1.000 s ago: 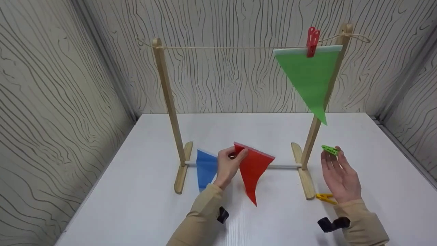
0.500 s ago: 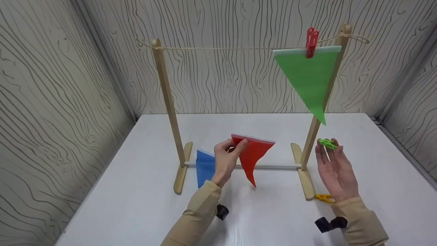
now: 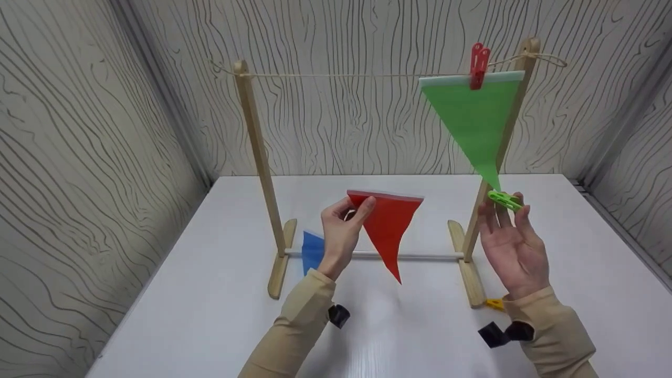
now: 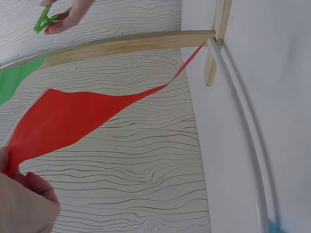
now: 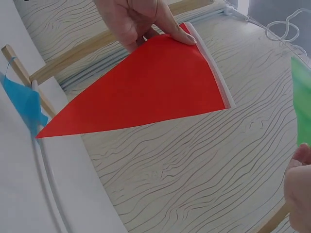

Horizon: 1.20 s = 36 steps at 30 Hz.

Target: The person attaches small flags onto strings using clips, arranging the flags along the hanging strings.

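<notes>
My left hand (image 3: 338, 239) pinches a red triangular pennant (image 3: 389, 220) near the left end of its pale top edge. The pennant's point hangs down above the table. On the other side, my right hand (image 3: 516, 257), palm turned up, holds a green clothespin (image 3: 505, 200) between thumb and fingertips, just below the tip of a hanging green pennant (image 3: 472, 115). That pennant is fixed to the string (image 3: 336, 75) by a red clothespin (image 3: 478, 67). In the left wrist view the green clothespin (image 4: 43, 20) shows at the right hand's fingertips.
A wooden stand with a left post (image 3: 258, 163) and a right post (image 3: 475, 220) carries the string. A white rod (image 3: 420, 256) joins its feet. Behind my left hand is a blue pennant (image 3: 313, 251), partly hidden. A yellow clothespin (image 3: 494, 303) lies by the right foot.
My left hand has lifted the red pennant up and slightly left, its top edge now nearly level. My right hand has also risen with the green clothespin, toward the green pennant's tip.
</notes>
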Tool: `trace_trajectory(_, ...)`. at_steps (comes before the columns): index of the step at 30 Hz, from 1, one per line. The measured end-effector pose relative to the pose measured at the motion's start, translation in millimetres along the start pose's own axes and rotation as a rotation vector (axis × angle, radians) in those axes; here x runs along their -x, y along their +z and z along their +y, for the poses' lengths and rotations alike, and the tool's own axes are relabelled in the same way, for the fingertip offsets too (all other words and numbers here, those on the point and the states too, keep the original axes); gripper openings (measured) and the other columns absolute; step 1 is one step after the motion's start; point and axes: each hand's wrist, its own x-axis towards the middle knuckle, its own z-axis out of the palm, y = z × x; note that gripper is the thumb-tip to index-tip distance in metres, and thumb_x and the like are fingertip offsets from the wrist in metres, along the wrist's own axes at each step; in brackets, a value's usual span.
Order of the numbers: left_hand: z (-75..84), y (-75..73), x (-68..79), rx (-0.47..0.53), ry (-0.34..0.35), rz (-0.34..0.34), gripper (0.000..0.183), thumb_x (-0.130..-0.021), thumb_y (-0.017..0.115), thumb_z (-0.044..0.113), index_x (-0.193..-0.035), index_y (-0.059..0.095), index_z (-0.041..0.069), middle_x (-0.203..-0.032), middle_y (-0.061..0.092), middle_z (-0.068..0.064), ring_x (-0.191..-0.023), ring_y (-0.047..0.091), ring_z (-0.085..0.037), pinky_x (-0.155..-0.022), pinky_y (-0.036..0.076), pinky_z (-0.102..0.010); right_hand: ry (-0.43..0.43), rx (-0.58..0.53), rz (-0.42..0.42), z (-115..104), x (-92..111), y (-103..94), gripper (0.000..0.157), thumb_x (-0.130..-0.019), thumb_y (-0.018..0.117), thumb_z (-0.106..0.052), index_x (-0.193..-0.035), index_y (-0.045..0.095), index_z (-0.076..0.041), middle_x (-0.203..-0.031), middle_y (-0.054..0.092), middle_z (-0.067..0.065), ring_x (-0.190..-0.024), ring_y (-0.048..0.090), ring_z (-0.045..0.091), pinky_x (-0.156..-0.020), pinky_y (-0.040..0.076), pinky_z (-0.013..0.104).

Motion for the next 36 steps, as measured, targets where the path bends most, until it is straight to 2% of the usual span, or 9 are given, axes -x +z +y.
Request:
trace_trajectory(6, 9.9, -2.3, -6.5, 0.015, 0.024, 0.019, 0.019, -0.095, 0.068, 0.009, -0.11, 0.072, -0.003, -0.103, 0.072, -0.022, -0.094, 0.063, -0.017, -0.087, 0.057, -0.026, 0.017, -0.033, -0.004, 8, -12, 14.2, 0.035, -0.109, 0.036, -0.019, -0.129, 0.057, 0.0, -0.134, 0.054, 0.02, -0.128, 0.054, 0.038, -0.118, 0.041, 0.042)
trace_trajectory(14, 25.2, -2.2, -19.0, 0.007, 0.06, 0.058, 0.017, -0.094, 0.068, 0.007, -0.106, 0.072, -0.005, -0.099, 0.072, -0.022, -0.09, 0.063, -0.016, -0.084, 0.057, -0.026, 0.004, 0.003, -0.002, 21, -34, 35.1, 0.03, -0.107, 0.04, -0.013, -0.125, 0.056, 0.006, -0.123, 0.059, 0.021, -0.121, 0.056, 0.037, -0.115, 0.043, 0.043)
trace_trajectory(20, 34.8, -3.0, -27.9, -0.01, 0.071, 0.091, 0.02, -0.095, 0.068, 0.01, -0.109, 0.072, -0.004, -0.102, 0.074, -0.02, -0.092, 0.065, -0.017, -0.09, 0.059, -0.03, -0.019, 0.017, 0.012, 31, -51, 47.7, 0.025, -0.105, 0.047, -0.009, -0.122, 0.057, 0.005, -0.121, 0.06, 0.021, -0.119, 0.058, 0.037, -0.112, 0.046, 0.043)
trace_trajectory(29, 45.3, -7.7, -41.4, 0.024, 0.066, 0.095, 0.02, -0.096, 0.066, 0.009, -0.111, 0.072, -0.004, -0.098, 0.073, -0.015, -0.095, 0.063, -0.016, -0.093, 0.054, -0.033, -0.049, 0.197, 0.008, 46, -74, 67.2, 0.023, -0.1, 0.056, -0.003, -0.121, 0.06, 0.005, -0.123, 0.062, 0.019, -0.12, 0.061, 0.035, -0.113, 0.046, 0.039)
trace_trajectory(36, 55.2, -11.4, -49.1, 0.057, 0.021, 0.101, 0.024, -0.098, 0.064, 0.013, -0.118, 0.07, 0.001, -0.105, 0.072, -0.014, -0.096, 0.065, -0.017, -0.098, 0.055, -0.035, -0.138, 0.418, -0.004, 57, -94, 82.6, 0.024, -0.097, 0.059, -0.002, -0.12, 0.059, 0.005, -0.119, 0.059, 0.017, -0.117, 0.063, 0.032, -0.107, 0.051, 0.034)
